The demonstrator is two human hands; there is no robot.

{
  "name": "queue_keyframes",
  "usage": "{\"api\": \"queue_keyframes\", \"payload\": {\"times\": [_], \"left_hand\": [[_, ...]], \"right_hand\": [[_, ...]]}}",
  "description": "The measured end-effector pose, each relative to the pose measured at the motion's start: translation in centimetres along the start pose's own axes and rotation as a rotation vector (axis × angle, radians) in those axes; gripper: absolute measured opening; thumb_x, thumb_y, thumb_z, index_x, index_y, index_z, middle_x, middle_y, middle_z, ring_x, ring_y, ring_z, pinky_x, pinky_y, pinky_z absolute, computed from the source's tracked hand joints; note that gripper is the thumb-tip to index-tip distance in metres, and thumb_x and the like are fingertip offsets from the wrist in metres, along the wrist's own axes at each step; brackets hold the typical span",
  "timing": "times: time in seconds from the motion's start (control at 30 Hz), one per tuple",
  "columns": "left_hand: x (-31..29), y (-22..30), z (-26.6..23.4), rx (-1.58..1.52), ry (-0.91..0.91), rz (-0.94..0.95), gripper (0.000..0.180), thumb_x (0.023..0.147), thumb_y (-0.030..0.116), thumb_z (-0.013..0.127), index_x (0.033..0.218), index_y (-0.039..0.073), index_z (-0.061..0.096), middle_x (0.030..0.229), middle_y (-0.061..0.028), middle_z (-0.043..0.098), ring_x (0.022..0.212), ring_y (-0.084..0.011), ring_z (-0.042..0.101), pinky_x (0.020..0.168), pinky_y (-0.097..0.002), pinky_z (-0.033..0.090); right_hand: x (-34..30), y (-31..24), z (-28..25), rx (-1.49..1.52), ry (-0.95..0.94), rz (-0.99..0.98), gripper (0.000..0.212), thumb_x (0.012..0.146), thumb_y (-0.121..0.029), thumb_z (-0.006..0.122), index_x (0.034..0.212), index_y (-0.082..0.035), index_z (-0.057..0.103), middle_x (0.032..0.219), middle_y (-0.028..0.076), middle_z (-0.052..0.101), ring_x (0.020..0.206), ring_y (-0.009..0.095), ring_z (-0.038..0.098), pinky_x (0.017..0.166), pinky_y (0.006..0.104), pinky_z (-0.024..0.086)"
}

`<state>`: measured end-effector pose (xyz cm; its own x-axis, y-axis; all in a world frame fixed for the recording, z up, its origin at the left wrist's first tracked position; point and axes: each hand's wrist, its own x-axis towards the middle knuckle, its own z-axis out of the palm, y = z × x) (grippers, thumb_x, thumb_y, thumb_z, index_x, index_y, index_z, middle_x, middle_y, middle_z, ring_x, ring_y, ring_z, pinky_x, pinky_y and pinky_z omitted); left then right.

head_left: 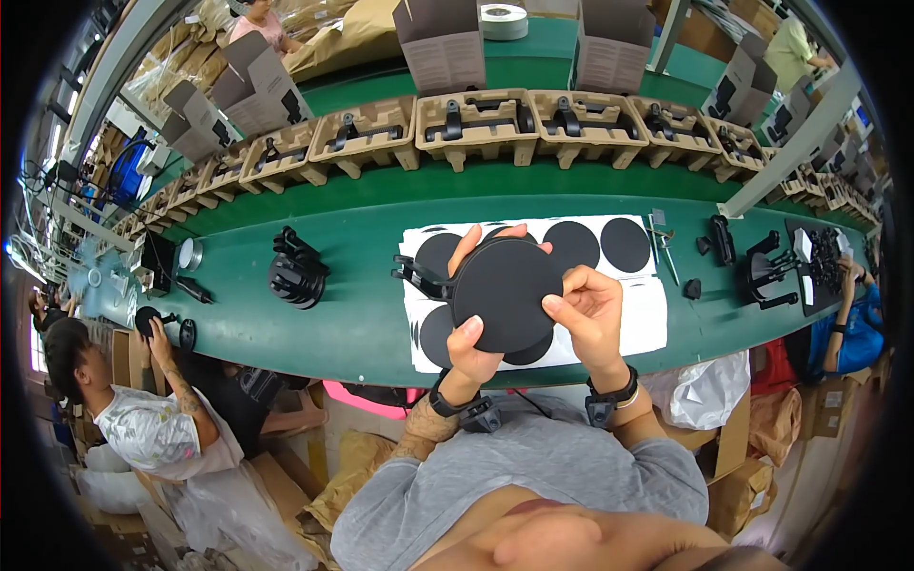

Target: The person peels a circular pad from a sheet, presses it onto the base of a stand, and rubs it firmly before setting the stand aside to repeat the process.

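Above the bench I hold up a round black base, its flat, smooth face turned toward me. A short black bracket arm juts from its left side. My left hand grips it from below and behind, thumb on the lower front edge, fingertips showing past the top rim. At the right edge my right hand pinches it, with the thumb pressed on the face and the other fingers curled. Beneath lie white sheets carrying black round pads; my hands and the base hide some pads.
A stack of round black parts stands left on the green bench. At right are a thin metal tool and another black bracket assembly. Cardboard trays line the back. Co-workers sit at both sides.
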<state>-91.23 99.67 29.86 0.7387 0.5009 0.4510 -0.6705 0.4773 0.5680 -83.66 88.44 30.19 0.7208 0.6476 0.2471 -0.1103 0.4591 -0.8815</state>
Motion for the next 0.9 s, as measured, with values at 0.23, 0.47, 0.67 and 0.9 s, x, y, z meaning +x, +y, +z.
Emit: {"api": "queue_keyframes", "payload": {"times": [0.23, 0.47, 0.67, 0.9], "left_hand": [[-0.7, 0.2, 0.2, 0.084, -0.062, 0.051, 0.079, 0.075, 0.038, 0.053, 0.144, 0.016, 0.021, 0.137, -0.0255, 0.034, 0.122, -0.0418, 0.044, 0.097, -0.0505, 0.042], [-1.7, -0.7, -0.6, 0.201, 0.039, 0.09, 0.077, 0.07, 0.032, 0.055, 0.14, 0.015, 0.028, 0.134, -0.0249, 0.039, 0.118, -0.0454, 0.047, 0.094, -0.052, 0.045], [-1.7, 0.0, -0.7, 0.011, 0.222, -0.028, 0.074, 0.076, 0.038, 0.046, 0.142, 0.011, 0.027, 0.14, -0.0211, 0.035, 0.125, -0.0447, 0.041, 0.099, -0.0568, 0.039], [-3.5, -1.6, -2.6, -0.011, 0.32, -0.093, 0.071, 0.086, 0.058, 0.039, 0.142, 0.016, 0.029, 0.14, -0.012, 0.037, 0.132, -0.0369, 0.034, 0.1, -0.0557, 0.037]], "right_hand": [[-0.4, -0.8, 0.0, -0.099, -0.012, -0.002, 0.012, 0.08, 0.003, 0.069, 0.079, 0.002, 0.057, 0.073, 0.006, 0.064, 0.06, 0.007, 0.061, 0.054, 0.0178, 0.048], [1.6, -3.3, 0.7, -0.746, 0.02, 0.131, 0.033, 0.071, -0.007, 0.08, 0.055, 0.001, 0.052, 0.052, 0.003, 0.057, 0.056, 0.01, 0.063, 0.049, 0.0206, 0.049], [1.4, 0.0, -1.8, -1.168, 0.062, -0.75, 0.047, 0.052, -0.029, 0.088, 0.079, 0.0, 0.063, 0.083, 0.012, 0.067, 0.076, 0.023, 0.067, 0.064, 0.0294, 0.055], [0.1, 1.8, -0.7, -1.224, -0.392, -0.993, 0.035, 0.069, 0.002, 0.066, 0.104, -0.001, 0.067, 0.101, 0.014, 0.067, 0.092, 0.026, 0.067, 0.071, 0.0306, 0.058]]}}
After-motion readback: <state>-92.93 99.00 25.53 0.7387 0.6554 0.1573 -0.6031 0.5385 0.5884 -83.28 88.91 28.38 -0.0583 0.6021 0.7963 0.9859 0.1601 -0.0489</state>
